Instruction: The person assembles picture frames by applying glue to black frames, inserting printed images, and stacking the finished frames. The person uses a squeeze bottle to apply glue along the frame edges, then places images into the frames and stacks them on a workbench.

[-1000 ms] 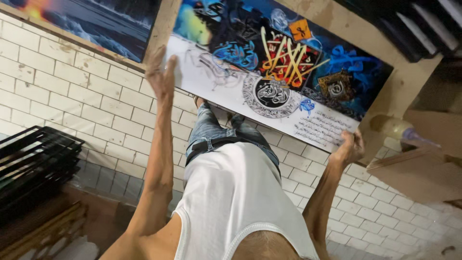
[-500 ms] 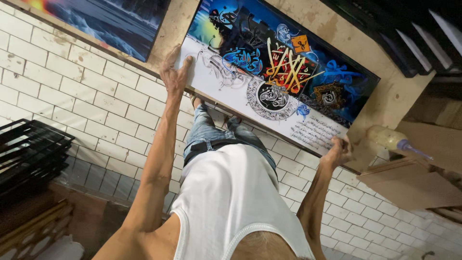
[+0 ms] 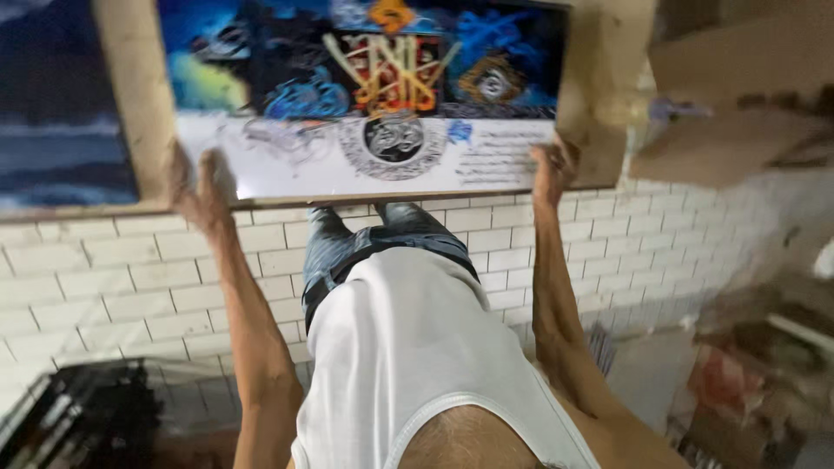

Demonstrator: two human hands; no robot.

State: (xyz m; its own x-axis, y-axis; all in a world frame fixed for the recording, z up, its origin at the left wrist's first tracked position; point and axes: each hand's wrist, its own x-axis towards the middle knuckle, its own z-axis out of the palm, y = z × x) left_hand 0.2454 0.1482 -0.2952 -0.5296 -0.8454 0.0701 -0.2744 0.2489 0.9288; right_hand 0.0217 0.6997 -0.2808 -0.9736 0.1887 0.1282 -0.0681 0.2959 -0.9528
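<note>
Beside the painted panel (image 3: 365, 95) (gripped by both hands) stands a wooden frame (image 3: 130, 95).

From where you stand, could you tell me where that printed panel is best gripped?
At its two short ends near the lower edge, one hand from each side, as the left hand and right hand do now. The panel is wide, flat and thin, so a spread two-end grip should keep it level.

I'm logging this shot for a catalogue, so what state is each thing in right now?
Printed panel: held flat, gripped at both lower corners.
Left hand: shut on the panel's left edge.
Right hand: shut on the panel's right edge.
Dark frames: stacked, lying untouched.
</note>
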